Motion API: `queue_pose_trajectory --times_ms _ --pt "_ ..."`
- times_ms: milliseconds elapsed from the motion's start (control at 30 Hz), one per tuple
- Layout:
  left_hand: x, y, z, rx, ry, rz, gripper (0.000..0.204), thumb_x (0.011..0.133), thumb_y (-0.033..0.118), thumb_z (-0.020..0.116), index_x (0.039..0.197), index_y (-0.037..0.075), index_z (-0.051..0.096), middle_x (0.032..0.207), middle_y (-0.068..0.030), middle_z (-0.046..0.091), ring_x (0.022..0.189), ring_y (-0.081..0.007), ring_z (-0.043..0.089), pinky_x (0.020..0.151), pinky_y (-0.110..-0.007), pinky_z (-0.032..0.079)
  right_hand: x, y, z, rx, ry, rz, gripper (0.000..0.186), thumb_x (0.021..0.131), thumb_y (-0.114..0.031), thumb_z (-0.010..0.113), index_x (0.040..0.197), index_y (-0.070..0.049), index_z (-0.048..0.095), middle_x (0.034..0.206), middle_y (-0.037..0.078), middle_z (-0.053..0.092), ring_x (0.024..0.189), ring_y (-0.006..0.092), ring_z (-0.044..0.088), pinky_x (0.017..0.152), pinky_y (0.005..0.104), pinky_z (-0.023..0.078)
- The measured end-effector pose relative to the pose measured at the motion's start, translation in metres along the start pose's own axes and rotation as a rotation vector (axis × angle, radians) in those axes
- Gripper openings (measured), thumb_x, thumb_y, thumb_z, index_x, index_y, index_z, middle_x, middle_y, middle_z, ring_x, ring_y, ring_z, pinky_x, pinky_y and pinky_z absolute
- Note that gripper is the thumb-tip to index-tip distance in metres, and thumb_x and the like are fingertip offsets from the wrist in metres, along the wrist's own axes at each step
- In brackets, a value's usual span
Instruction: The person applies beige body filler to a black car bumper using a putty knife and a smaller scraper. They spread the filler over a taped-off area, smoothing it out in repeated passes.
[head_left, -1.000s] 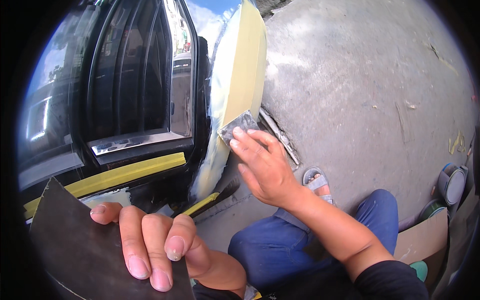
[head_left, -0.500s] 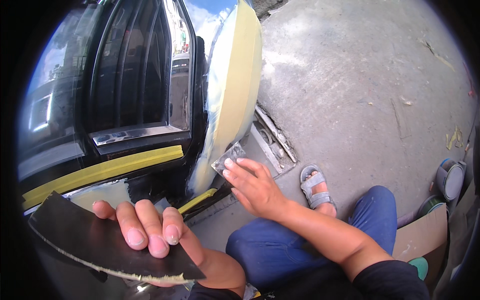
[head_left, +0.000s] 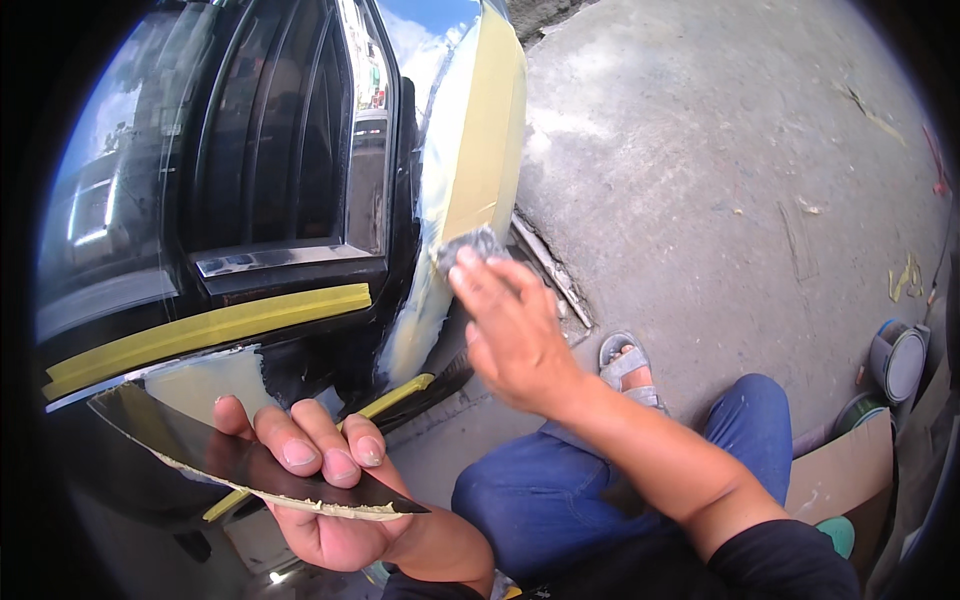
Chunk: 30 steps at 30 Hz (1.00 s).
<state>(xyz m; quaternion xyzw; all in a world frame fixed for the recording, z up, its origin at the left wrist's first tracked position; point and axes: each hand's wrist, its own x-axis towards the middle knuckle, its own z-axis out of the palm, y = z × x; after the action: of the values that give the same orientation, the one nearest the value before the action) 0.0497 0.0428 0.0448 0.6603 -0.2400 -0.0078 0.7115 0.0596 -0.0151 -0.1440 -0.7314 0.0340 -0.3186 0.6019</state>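
My left hand [head_left: 318,450] grips a thin, dark, curved sheet [head_left: 225,458] at the lower left, fingers over its face and thumb beneath. Pale yellowish paste clings along the sheet's near edge. Out ahead, my right hand [head_left: 520,340] pinches a small grey, smeared spreader [head_left: 470,250]. The spreader rests against a car's rounded corner panel, which is coated in pale yellow filler [head_left: 482,130] with whitish smears along its left border. Another patch of filler [head_left: 210,382] lies on the black body, below a strip of yellow masking tape [head_left: 215,332].
The black car body [head_left: 285,130] with chrome trim fills the left side. Concrete floor [head_left: 700,160] spreads to the right. Paint cans [head_left: 900,360] and a piece of cardboard [head_left: 845,465] stand at the right edge. My sandalled foot [head_left: 630,365] is near the car.
My right hand has moved the spreader up along the filler-coated panel. The dark sheet in my left hand has tilted, showing more of its edge, and shifted slightly right.
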Motion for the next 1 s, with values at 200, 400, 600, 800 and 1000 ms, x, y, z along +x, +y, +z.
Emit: queue_pose_trajectory --times_ms 200,400,600,800,1000 --pt "-0.001 -0.004 -0.002 -0.01 0.004 -0.019 0.054 0.089 0.002 0.048 0.14 0.001 0.031 0.097 -0.0066 0.046 0.078 -0.0138 0.044 0.074 -0.031 0.047 -0.037 -0.012 0.011 -0.026 -0.142 -0.043 0.059 0.071 -0.006 0.063 0.129 -0.003 0.052 0.138 0.011 0.048 0.116 0.0312 0.045 0.091 0.0436 0.036" --pt "-0.003 -0.004 -0.009 0.005 0.04 -0.025 0.057 0.085 0.001 0.049 0.14 0.0 0.031 0.097 -0.0065 0.045 0.078 -0.0142 0.044 0.074 -0.031 0.047 -0.029 0.022 -0.01 0.012 -0.047 0.009 0.063 0.074 -0.007 0.057 0.135 0.0 0.043 0.138 0.017 0.046 0.118 0.035 0.044 0.097 0.046 0.036" --pt "-0.002 -0.008 -0.011 0.016 0.044 -0.047 0.066 0.075 -0.001 0.048 0.139 0.0 0.032 0.096 -0.0068 0.045 0.078 -0.0153 0.044 0.074 -0.031 0.046 0.028 0.063 -0.025 0.096 0.03 -0.015 0.054 0.082 -0.005 0.058 0.133 0.003 0.043 0.126 0.02 0.053 0.112 0.0375 0.049 0.097 0.0448 0.04" --pt "0.001 -0.012 -0.004 0.063 0.071 -0.072 0.065 0.078 0.0 0.047 0.14 0.0 0.029 0.098 -0.0076 0.046 0.081 -0.0161 0.045 0.076 -0.033 0.046 -0.025 0.022 -0.002 0.078 -0.07 0.005 0.056 0.08 -0.005 0.06 0.133 0.002 0.043 0.13 0.018 0.052 0.114 0.0344 0.049 0.094 0.0447 0.038" --pt "-0.002 -0.025 -0.011 0.092 0.106 -0.052 0.065 0.08 -0.001 0.045 0.141 -0.004 0.024 0.128 -0.0194 0.048 0.112 -0.0285 0.051 0.097 -0.046 0.044 -0.044 0.013 -0.033 0.133 -0.233 0.13 0.056 0.082 -0.005 0.057 0.136 0.001 0.042 0.131 0.017 0.05 0.116 0.0334 0.049 0.1 0.0422 0.037"
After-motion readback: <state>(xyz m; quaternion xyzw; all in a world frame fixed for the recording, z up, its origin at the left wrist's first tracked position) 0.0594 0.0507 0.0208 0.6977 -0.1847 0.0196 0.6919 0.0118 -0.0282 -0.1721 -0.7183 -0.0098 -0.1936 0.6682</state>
